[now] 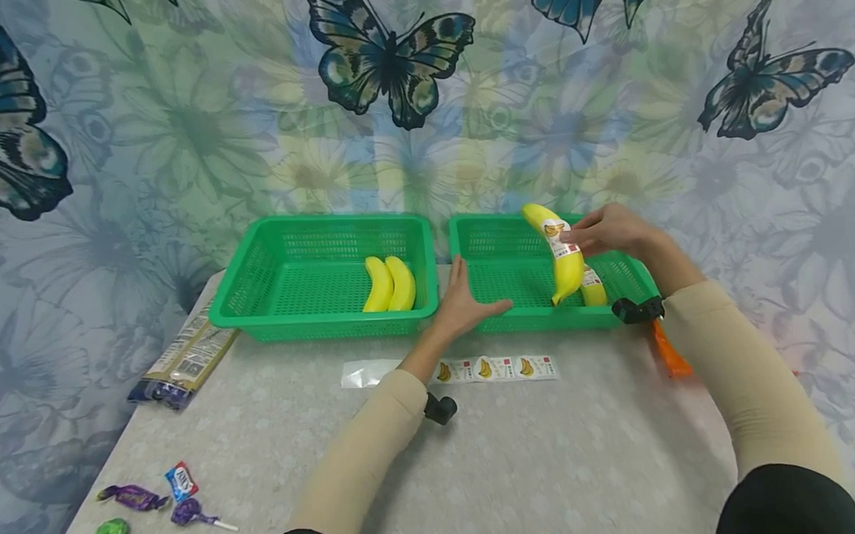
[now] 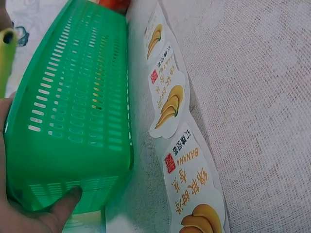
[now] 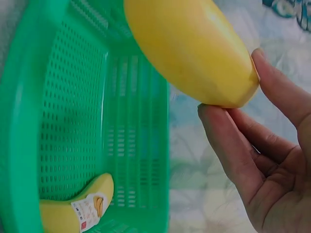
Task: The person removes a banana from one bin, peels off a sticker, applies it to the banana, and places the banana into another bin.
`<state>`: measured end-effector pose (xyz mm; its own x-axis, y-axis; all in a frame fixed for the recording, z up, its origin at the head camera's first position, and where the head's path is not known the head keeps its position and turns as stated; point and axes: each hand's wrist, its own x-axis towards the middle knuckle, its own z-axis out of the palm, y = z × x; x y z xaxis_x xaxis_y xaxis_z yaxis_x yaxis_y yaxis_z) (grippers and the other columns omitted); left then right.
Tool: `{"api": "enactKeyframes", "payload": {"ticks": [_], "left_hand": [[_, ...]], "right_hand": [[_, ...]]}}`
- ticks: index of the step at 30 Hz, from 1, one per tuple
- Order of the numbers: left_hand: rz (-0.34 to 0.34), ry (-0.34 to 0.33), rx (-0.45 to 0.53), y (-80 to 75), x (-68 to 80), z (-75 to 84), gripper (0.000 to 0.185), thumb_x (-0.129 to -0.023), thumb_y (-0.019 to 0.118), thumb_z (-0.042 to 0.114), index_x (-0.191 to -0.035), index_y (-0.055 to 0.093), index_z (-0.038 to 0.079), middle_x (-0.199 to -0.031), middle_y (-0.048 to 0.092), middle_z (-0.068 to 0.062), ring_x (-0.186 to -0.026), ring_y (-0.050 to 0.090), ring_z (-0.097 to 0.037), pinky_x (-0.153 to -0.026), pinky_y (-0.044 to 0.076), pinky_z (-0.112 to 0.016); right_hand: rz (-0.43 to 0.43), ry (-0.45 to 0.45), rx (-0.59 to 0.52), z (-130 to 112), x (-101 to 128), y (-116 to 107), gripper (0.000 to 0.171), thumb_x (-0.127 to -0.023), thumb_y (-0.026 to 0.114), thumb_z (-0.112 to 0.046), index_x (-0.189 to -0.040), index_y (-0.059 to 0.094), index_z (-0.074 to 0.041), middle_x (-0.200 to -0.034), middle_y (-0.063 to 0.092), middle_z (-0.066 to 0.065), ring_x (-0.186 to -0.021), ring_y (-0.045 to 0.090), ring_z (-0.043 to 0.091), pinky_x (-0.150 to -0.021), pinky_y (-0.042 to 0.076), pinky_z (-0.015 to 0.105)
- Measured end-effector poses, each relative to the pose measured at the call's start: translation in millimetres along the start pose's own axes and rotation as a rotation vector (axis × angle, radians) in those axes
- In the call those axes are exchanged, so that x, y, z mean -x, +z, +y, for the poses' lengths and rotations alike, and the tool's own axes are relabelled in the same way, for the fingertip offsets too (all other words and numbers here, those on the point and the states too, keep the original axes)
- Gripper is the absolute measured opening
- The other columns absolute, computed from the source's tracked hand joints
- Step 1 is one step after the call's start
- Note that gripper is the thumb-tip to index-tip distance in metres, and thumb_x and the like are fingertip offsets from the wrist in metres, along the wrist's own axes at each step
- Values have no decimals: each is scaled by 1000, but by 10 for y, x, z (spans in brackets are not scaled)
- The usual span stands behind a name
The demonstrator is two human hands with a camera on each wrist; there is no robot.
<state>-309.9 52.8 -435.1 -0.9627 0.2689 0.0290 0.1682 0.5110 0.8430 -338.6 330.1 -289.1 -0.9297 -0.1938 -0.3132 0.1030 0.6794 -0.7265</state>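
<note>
My right hand (image 1: 613,231) pinches a yellow banana (image 1: 567,270) between thumb and fingers, holding it up over the right green basket (image 1: 496,321). A white banana-print label (image 1: 556,229) is on its side. In the right wrist view, fingertips press the banana (image 3: 194,48) from both sides. Below it, a second labelled banana (image 3: 60,216) lies in the basket. At that basket's front left corner is my left hand (image 1: 460,309), fingers straight and thumb spread. The left wrist view has its thumb (image 2: 65,206) against the basket's end wall.
Two plain bananas (image 1: 389,284) lie in the left green basket (image 1: 324,331). In front of the baskets is a strip of banana labels (image 1: 495,369). A gold and blue packet (image 1: 186,362) lies at left, wrapped candies (image 1: 135,497) at front left, and an orange item (image 1: 671,357) at right.
</note>
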Motion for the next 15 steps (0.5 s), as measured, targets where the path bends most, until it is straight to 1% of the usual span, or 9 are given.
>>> {"api": "enactKeyframes", "payload": {"ticks": [3, 6, 10, 12, 15], "left_hand": [[-4, 3, -5, 8, 7, -12, 122, -77, 73, 59, -157, -4, 10, -166, -12, 1, -153, 9, -30, -119, 29, -51], [-2, 4, -3, 7, 13, -26, 121, -77, 74, 58, -157, -4, 10, -166, -12, 0, -152, 11, -31, -118, 30, -52], [-5, -1, -4, 5, 17, -39, 121, -77, 73, 59, -157, -4, 11, -166, -13, 3, -152, 13, -30, -117, 32, -51], [-7, 2, 0, 6, 14, -36, 122, -77, 73, 61, -157, -4, 11, -165, -14, 5, -152, 13, -29, -117, 32, -51], [-8, 10, 2, 4, 12, -26, 122, -77, 73, 61, -157, -3, 9, -165, -14, 5, -152, 13, -29, -117, 32, -51]], "right_hand": [[0, 20, 15, 90, -129, -44, 70, -87, 70, -45, -135, 54, 2, -142, 50, 22, -108, 68, 21, -97, 54, 41], [-14, 38, 43, 176, -243, -63, 72, -87, 70, -47, -136, 52, 3, -142, 51, 23, -112, 67, 25, -99, 53, 43], [-49, 71, 76, 316, -402, -80, 73, -88, 70, -45, -137, 51, 5, -143, 49, 25, -117, 63, 31, -99, 53, 44], [-62, 87, 88, 403, -484, -93, 72, -88, 70, -44, -136, 52, 6, -142, 49, 27, -114, 65, 30, -99, 52, 45], [-82, 116, 112, 526, -584, -109, 68, -88, 70, -43, -132, 55, 7, -137, 54, 27, -105, 68, 27, -100, 51, 48]]}}
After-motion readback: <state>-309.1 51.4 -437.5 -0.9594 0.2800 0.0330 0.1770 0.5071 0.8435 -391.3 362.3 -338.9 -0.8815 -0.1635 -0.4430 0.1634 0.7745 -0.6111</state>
